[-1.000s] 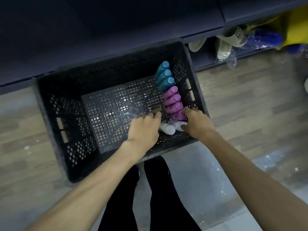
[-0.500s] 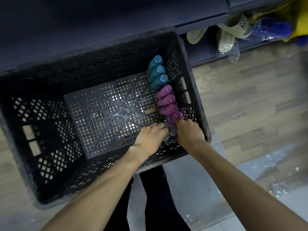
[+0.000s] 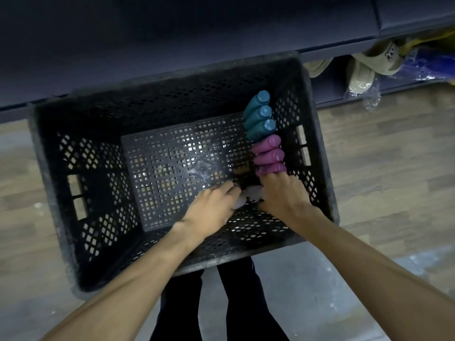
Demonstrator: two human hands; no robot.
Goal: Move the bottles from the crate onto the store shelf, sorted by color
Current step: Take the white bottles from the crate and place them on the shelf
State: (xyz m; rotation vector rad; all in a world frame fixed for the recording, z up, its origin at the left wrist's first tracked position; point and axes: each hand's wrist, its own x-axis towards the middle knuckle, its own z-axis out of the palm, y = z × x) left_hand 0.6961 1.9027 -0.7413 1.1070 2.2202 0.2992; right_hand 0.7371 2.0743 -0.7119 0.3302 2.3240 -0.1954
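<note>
No text, label, brand or number can be read anywhere: the only marking is a dark print on the strap of a beige sandal (image 3: 386, 56) under the shelf at upper right, too blurred to make out, and the bottles in the crate show no legible labels

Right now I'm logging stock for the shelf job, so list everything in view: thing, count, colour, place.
crate: one, black, on the floor below the shelf.
teal bottles: three, along the crate's right wall, far end.
pink bottles: three visible, next in the row.
white bottles: count unclear, between the hands, near end.
shelf: dark blue, above the crate.
sandals: beige, under the shelf, right.
floor: wood-look planks.
legs: two, black trousers.
left hand: fingers at a white bottle.
right hand: fingers among the bottles.
</note>
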